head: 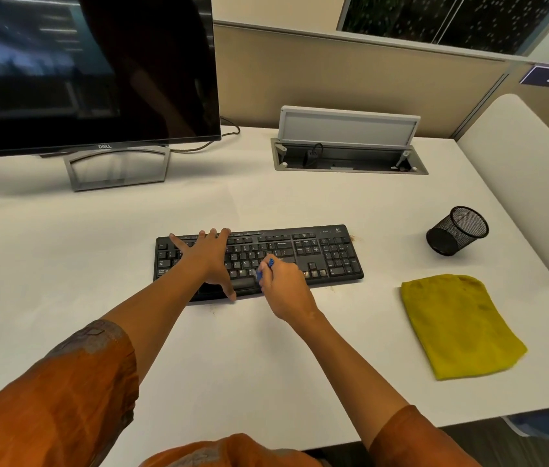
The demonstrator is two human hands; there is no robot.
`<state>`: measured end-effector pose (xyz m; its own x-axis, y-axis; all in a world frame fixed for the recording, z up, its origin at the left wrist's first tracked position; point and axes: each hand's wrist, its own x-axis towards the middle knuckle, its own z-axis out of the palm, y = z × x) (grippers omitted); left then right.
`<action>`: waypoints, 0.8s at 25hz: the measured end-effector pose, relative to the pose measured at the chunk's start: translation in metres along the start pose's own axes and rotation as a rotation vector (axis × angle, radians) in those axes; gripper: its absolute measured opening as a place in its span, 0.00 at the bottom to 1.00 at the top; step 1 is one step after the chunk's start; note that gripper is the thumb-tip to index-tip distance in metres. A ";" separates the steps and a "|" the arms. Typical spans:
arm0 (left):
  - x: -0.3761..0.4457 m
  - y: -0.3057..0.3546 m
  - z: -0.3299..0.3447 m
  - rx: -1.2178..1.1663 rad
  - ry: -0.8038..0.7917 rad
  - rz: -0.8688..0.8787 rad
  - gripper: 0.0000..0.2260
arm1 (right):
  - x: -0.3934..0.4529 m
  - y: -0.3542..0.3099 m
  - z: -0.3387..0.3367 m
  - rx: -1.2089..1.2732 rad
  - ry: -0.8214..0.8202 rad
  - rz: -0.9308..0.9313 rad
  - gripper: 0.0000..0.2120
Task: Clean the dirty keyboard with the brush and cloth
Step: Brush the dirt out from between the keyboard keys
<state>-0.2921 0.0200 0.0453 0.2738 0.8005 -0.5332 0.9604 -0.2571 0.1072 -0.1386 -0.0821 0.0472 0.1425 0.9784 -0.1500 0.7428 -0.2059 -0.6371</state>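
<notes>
Two hands are working on the black keyboard [259, 257], which is lying flat at the middle of the white worktop [64, 264]. Beyond the keyboard's left end, a dark Dell monitor [88, 72] is standing on its stand. Over the keyboard's left half, the left hand [207, 259] is lying flat with fingers spread and straight, pressing down, apparently to steady it. Just right of that, over the lower middle keys, the right hand [281, 284] is curling around a small blue brush [264, 269], whose tip seems to be meeting the keys; the bristles are too small to make out. Brushing looks to be under way, not finished: brownish crumbs are showing by the keyboard's far right corner and along its near edge. Behind the keyboard's right half, a cable hatch [350, 156] is standing open with a plug inside. Well right of the keyboard, the yellow cloth [458, 325] is lying folded and untouched, so wiping is probably still ahead. Beyond the cloth, a mesh pen holder [458, 235] is lying tipped, apparently holding nothing.
</notes>
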 end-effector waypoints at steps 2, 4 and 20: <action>-0.001 0.000 -0.001 0.012 -0.004 -0.003 0.68 | -0.001 0.007 -0.011 0.132 0.021 0.050 0.17; 0.001 0.000 -0.001 0.036 -0.018 0.005 0.69 | -0.003 0.017 -0.028 0.266 0.147 0.135 0.17; 0.017 0.062 0.005 0.056 0.098 0.196 0.70 | -0.020 0.077 -0.048 0.066 0.233 0.149 0.11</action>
<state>-0.2286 0.0153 0.0386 0.4614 0.7804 -0.4219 0.8847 -0.4406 0.1524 -0.0528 -0.1166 0.0375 0.3988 0.9141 -0.0731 0.6590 -0.3411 -0.6703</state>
